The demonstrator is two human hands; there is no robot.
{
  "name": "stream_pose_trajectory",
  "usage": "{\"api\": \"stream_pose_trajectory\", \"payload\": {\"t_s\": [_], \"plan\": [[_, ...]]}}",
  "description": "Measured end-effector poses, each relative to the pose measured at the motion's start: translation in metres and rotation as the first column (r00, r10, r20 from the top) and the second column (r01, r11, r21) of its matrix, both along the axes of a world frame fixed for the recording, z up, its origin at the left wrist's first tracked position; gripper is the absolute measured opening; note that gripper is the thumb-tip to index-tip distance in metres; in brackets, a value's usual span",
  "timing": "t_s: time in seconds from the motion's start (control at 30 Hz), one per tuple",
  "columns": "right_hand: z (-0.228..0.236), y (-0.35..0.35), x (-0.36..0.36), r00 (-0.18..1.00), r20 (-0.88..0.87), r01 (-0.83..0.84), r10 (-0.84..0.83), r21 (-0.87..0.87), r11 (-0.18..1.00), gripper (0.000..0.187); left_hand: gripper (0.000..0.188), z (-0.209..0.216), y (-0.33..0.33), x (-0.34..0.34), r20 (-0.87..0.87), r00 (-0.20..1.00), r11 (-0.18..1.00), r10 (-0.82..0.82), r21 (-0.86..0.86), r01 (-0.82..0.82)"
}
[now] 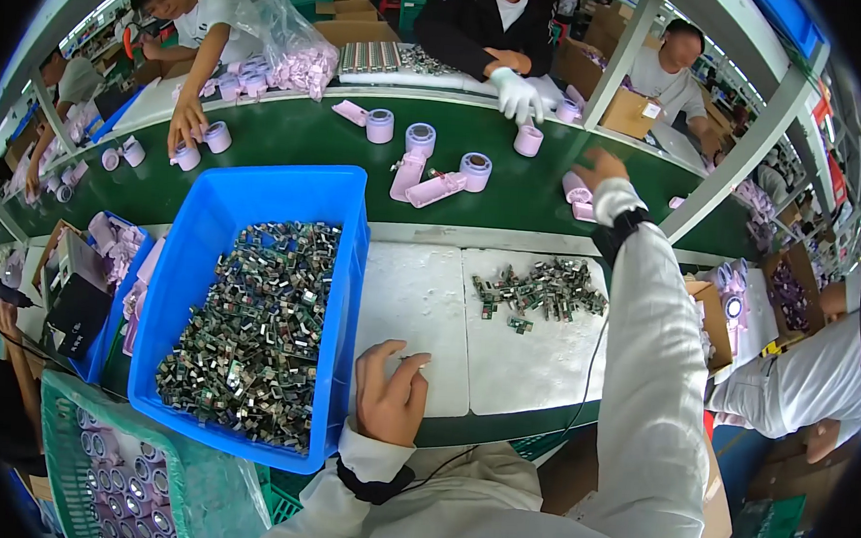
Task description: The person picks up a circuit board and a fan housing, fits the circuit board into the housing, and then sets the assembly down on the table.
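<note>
My left hand (390,393) rests loosely curled on the white foam mat (417,288), beside the blue bin (350,264). Its fingers are apart, and I see nothing held in them. Small green circuit boards (249,332) with metal parts fill much of the bin. Stretched over the green conveyor belt (310,143), my right hand (602,168) has its fingers partly extended, just above a pink plastic housing (575,187) on the belt. A loose pile of the same small boards (547,291) lies on the mat's right half.
More pink housings (435,188) with round ends lie along the belt. Across it, a person's gloved hand (518,95) and another worker's bare hand (187,121) reach over. A green crate (65,444) of round-ended parts stands lower left. A black cable (592,368) crosses the mat's edge.
</note>
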State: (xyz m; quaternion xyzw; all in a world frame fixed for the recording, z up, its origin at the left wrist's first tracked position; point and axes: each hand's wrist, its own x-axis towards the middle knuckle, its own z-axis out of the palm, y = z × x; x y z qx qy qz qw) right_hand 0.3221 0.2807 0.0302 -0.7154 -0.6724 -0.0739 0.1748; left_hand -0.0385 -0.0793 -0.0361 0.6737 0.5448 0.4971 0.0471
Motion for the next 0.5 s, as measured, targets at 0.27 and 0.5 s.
{"api": "stream_pose_trajectory", "payload": {"t_s": [0.27,0.5], "plan": [[-0.093,-0.034,0.122,0.914,0.149,0.379,-0.376,0.015,0.925,0.068,0.031,0.003,-0.008,0.001,0.148,0.985,0.995,0.091,-0.060,-0.083],[-0.083,-0.047,0.117,0.930,-0.143,0.341,-0.338,0.000,0.940,0.061,0.024,0.008,-0.004,0.002,0.217,0.976,0.999,-0.016,-0.046,0.026]]}}
